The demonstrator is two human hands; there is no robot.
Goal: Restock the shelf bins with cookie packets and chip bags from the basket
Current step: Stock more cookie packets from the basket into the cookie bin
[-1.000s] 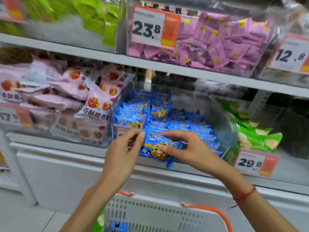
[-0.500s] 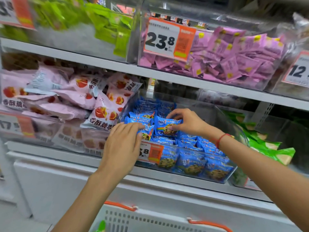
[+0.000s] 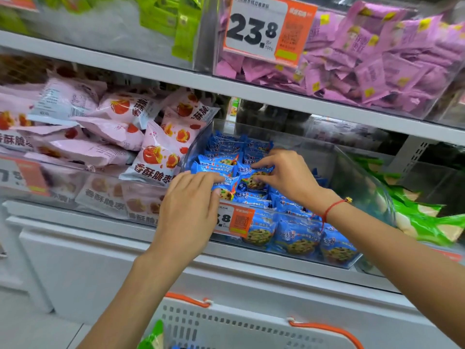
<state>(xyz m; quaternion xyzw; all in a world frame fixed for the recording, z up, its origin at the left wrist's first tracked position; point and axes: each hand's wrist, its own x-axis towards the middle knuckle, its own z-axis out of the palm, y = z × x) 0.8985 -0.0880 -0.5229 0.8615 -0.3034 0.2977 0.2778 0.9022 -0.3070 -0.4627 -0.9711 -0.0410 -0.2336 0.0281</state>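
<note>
A clear shelf bin (image 3: 357, 167) holds several blue cookie packets. My right hand (image 3: 286, 176) reaches into it from the right and pinches one blue cookie packet (image 3: 254, 181) lying on top of the pile, fingers curled over its upper edge. My left hand (image 3: 190, 210) comes in over the bin's front wall, and its straight fingers press on the neighbouring blue packets (image 3: 214, 172) at the left of the pile. The white basket (image 3: 226, 326) with orange handles sits below at the bottom edge, with a green bag (image 3: 153, 336) showing in it.
Pink chip bags (image 3: 158, 157) are heaped in the bin to the left and lean against the cookie bin. Green bags (image 3: 417, 220) fill the bin to the right. The shelf above (image 3: 151, 69) carries purple packets (image 3: 377, 61) behind a 23.8 price tag (image 3: 254, 28).
Both hands carried the blue packet from in front of the bin up into it. The right hand now holds it down on the pile, and the left hand's fingers slid onto packets beside it.
</note>
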